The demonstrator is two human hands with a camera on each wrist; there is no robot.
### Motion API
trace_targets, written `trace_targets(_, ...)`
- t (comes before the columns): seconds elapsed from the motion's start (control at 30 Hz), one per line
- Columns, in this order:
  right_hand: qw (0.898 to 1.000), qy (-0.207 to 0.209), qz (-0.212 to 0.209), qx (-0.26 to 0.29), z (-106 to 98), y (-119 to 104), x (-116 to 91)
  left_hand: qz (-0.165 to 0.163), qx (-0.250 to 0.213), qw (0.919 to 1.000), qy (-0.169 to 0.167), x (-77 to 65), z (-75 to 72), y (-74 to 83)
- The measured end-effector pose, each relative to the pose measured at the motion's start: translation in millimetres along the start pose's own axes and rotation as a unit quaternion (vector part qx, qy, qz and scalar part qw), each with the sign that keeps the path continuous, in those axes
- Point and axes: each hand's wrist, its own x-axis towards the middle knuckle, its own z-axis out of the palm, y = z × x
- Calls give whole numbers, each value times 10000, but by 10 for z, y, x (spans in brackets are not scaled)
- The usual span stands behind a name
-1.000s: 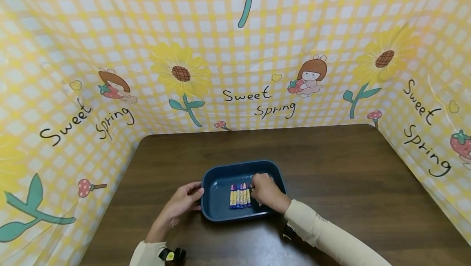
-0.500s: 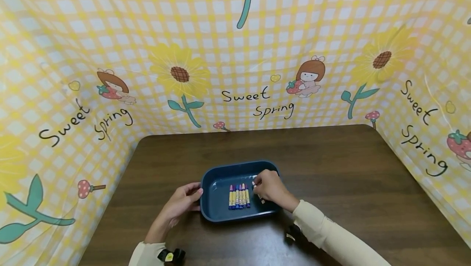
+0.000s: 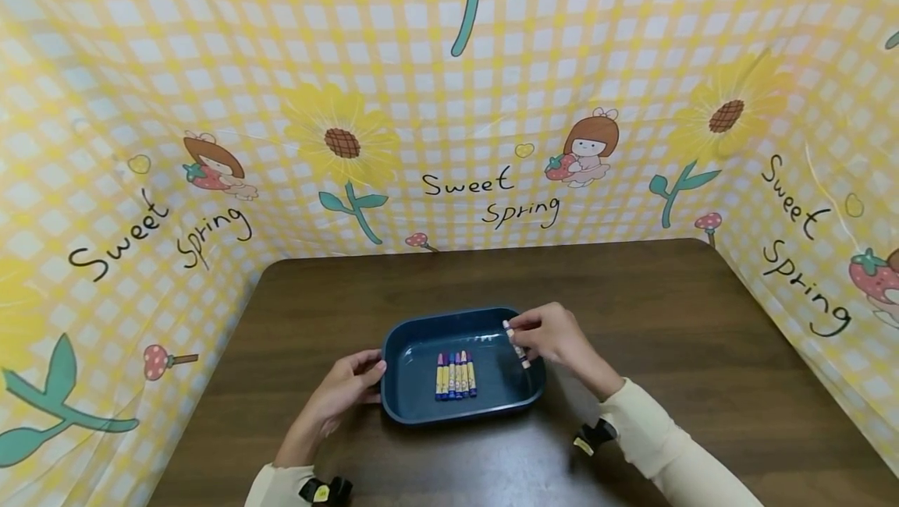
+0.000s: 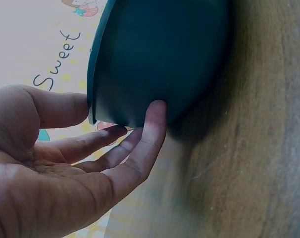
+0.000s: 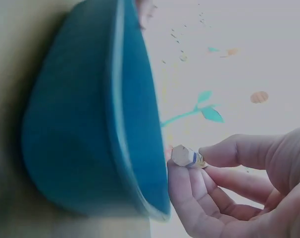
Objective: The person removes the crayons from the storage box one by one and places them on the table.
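A dark blue tray (image 3: 421, 413) rests on the table, with several crayons (image 3: 456, 376) side by side in a row inside it. My left hand (image 3: 344, 386) holds the tray's left end. In the left wrist view the thumb (image 4: 66, 110) meets the rim and the fingers (image 4: 150, 134) lie against the outer wall. Over the tray's right end, my right hand (image 3: 558, 335) pinches a white crayon (image 3: 517, 347), which tilts across the right side of the tray. The right wrist view shows the crayon's pale end (image 5: 182, 155) between thumb and fingers, beside the rim.
The brown wooden table (image 3: 632, 288) spreads around the tray. A yellow checked cloth (image 3: 449, 117) with printed flowers and lettering stands up behind it and along both sides. A black wrist camera (image 3: 594, 437) sits below the right hand.
My right hand has lifted from beside the crayon row and moved to the right, carrying the white crayon toward the tray's right rim. The left hand and the row stay put.
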Motion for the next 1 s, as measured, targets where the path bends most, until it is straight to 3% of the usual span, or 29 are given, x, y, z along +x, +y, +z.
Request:
trace_targets(0.33,9971,-99,206,724,-582,375,-60,84,29,10000,-2,-10,-7,-20)
trace_targets(0.53,9893,-103,372,1407,-864,702,-115,26,8,10000,57,-6,-7,-22)
trace_targets(0.7,9824,-85,583,1772,-1020,944,-157,68,27,10000,39,3,-19,-26)
trace_targets(1.0,9768,-229,1014,1870,-1134,1267,-224,20,-4,10000,44,-23,-28,-16)
